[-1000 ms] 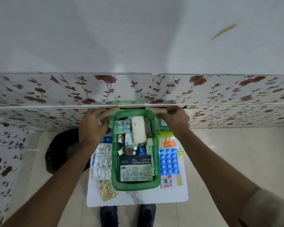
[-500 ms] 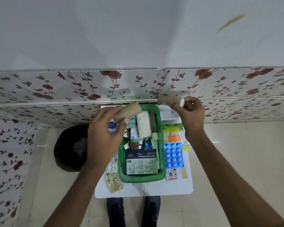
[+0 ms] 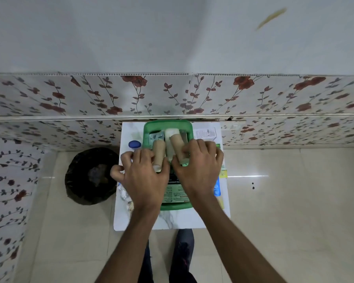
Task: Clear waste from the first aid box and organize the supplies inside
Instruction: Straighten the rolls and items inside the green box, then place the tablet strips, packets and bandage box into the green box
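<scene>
A green first aid box (image 3: 168, 125) stands on a small white table (image 3: 172, 221) against the wall. My left hand (image 3: 143, 178) holds a tan bandage roll (image 3: 158, 155) over the box's left half. My right hand (image 3: 198, 170) holds a second tan bandage roll (image 3: 178, 146) over the box's middle, beside a white gauze roll (image 3: 170, 135). A dark printed dressing pack (image 3: 174, 190) lies in the near end of the box, partly hidden by both hands. Foil strips (image 3: 156, 136) show at the far left corner inside.
A black-lined waste bin (image 3: 90, 176) stands on the floor left of the table. A blue-capped jar (image 3: 134, 144) and a white carton (image 3: 205, 133) lie on the table beside the box. Blister packs peek out under my hands. My legs are below the table edge.
Both hands came down from the far rim, each carrying a tan roll, and now hold the rolls low over the box contents, pointing lengthwise.
</scene>
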